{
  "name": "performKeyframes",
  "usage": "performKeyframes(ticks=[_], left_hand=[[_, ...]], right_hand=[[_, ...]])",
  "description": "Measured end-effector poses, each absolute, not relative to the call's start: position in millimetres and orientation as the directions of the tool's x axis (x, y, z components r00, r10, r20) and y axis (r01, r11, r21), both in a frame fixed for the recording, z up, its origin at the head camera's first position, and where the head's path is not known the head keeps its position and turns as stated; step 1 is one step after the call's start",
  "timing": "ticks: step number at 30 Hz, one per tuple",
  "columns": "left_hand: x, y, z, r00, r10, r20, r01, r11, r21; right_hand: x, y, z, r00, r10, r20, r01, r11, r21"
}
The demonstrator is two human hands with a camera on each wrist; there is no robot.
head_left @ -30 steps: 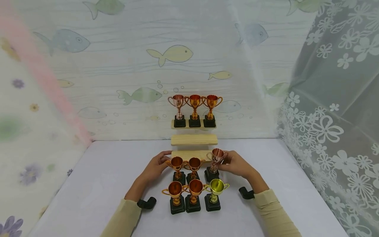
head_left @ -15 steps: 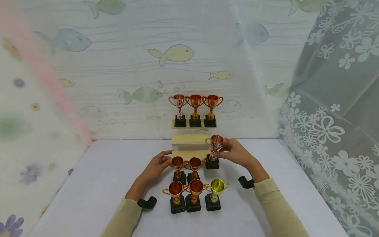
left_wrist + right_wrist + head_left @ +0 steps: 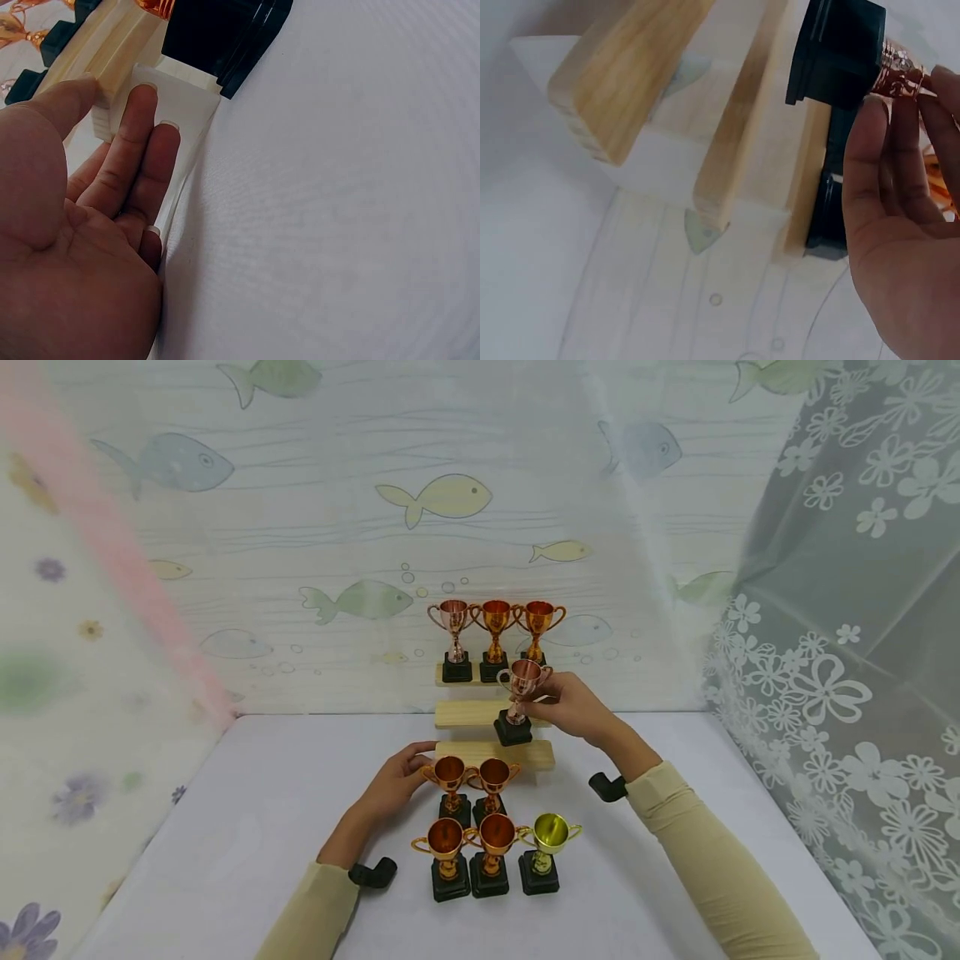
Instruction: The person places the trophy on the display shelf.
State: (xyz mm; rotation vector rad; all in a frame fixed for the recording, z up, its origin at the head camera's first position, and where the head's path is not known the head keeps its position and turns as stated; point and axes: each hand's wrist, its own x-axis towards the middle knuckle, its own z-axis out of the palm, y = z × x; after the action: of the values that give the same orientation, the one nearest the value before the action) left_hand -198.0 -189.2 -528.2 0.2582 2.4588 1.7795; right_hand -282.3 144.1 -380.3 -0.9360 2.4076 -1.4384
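Observation:
My right hand [image 3: 577, 707] pinches a small rose-gold trophy cup [image 3: 524, 677] by its stem, thumb and fingers round it just above the black base [image 3: 840, 52]. The cup is held in the air, slightly tilted, before the middle plank [image 3: 468, 713] of a three-step wooden stand. My left hand [image 3: 393, 783] stays at the stand's left end. In the left wrist view its thumb touches the end of a wooden plank [image 3: 124, 52], and its loosely extended fingers lie against the white side support [image 3: 176, 94].
Three trophy cups [image 3: 496, 618] stand on the top plank. In front of the stand, several more are on the white table [image 3: 262, 827]: two orange ones [image 3: 492, 774] nearest the bottom plank [image 3: 498, 752], then two orange and one yellow-gold cup [image 3: 551, 833]. A fish-patterned curtain [image 3: 337, 543] hangs behind.
My right hand has lifted the rose-gold cup from beside the front cups, moving it up, away from me and slightly left to before the middle plank. The left hand has stayed put.

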Motion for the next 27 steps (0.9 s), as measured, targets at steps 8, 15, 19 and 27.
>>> performKeyframes(ticks=[8,15,19,27], left_hand=[[-197.3,-187.3,-525.0,-0.981,0.195,0.022,0.083,0.315,0.945],[-196.1,-189.0,-525.7,-0.981,0.193,0.031,0.093,0.321,0.943],[-195.9,-189.0,-525.5,-0.981,0.194,0.025,0.087,0.318,0.944],[-195.3,-187.8,-523.6,-0.981,0.192,0.027,0.091,0.331,0.939]], right_hand=[[-291.6,116.4,-372.5,-0.795,-0.59,0.141,-0.417,0.361,-0.834],[-295.5,87.8,-369.1,-0.823,-0.557,0.109,-0.368,0.379,-0.849],[-295.6,75.8,-366.1,-0.835,-0.542,0.095,-0.346,0.383,-0.857],[-297.5,59.7,-367.5,-0.825,-0.558,0.091,-0.346,0.371,-0.862]])
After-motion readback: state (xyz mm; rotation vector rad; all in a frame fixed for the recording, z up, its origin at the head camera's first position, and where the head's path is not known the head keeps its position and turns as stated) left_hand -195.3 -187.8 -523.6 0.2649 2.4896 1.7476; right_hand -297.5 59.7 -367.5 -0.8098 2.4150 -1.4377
